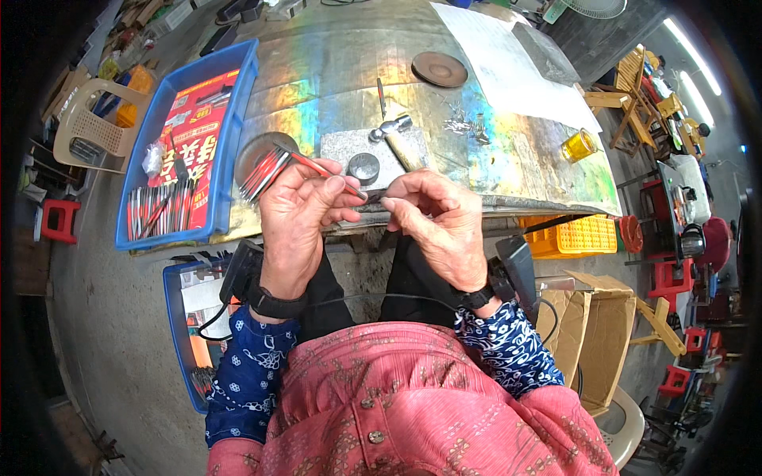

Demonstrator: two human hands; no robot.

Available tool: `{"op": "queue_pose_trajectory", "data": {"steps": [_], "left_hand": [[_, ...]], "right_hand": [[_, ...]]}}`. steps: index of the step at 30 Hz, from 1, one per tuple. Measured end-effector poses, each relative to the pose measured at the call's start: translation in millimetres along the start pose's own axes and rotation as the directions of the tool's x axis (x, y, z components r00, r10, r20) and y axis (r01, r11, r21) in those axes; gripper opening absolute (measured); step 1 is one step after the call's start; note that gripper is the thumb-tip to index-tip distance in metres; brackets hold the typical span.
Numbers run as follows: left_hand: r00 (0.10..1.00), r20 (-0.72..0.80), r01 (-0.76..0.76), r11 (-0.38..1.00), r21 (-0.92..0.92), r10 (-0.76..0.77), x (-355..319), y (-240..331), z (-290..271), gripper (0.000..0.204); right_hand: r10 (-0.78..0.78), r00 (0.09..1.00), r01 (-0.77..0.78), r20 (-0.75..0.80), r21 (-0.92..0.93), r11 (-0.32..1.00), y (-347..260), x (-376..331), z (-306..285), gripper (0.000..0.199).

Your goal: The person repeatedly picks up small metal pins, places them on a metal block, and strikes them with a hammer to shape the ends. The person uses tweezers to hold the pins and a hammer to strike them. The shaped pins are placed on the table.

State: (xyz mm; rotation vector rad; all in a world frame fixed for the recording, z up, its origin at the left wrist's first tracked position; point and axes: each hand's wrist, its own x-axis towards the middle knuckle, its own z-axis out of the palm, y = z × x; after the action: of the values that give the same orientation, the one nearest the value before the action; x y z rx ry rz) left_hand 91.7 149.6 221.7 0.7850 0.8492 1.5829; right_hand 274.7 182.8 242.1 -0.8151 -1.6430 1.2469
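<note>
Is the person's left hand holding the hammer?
No, the left hand holds a red-and-black rod, while the hammer lies on the speckled slab.

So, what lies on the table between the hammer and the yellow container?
In the head view, a scatter of small dark pieces lies between the hammer and the yellow container; they're too small to identify.

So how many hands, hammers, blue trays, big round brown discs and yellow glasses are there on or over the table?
Hands: 2, the left hand and right hand
Hammer: 1
Blue tray: 1
Big round brown discs: 2, one partly covered
Yellow glass: 1
Total: 7
</note>
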Motion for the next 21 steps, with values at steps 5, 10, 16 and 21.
{"op": "queue_pose_trajectory", "data": {"steps": [5, 10, 16, 21], "left_hand": [[0.997, 0.011, 0.078, 0.986, -0.145, -0.078, -11, 2, 3, 0.019], [0.997, 0.009, 0.081, 0.977, -0.199, -0.081, -14, 2, 2, 0.019], [0.996, 0.01, 0.089, 0.973, -0.215, -0.089, -15, -1, 3, 0.019], [0.995, 0.004, 0.093, 0.963, -0.252, -0.095, -16, -2, 4, 0.02]], "right_hand": [[-0.02, 1.0, 0.02, -0.021, 0.041, 0.999, 1, -3, 13, 0.006], [0.014, 1.0, -0.014, -0.02, 0.007, 1.0, -2, -6, 14, 0.006], [0.026, 0.999, -0.023, -0.045, 0.064, 0.998, -4, -10, 19, 0.006], [0.078, 0.995, -0.073, -0.056, 0.098, 0.993, -1, -12, 21, 0.005]]}}
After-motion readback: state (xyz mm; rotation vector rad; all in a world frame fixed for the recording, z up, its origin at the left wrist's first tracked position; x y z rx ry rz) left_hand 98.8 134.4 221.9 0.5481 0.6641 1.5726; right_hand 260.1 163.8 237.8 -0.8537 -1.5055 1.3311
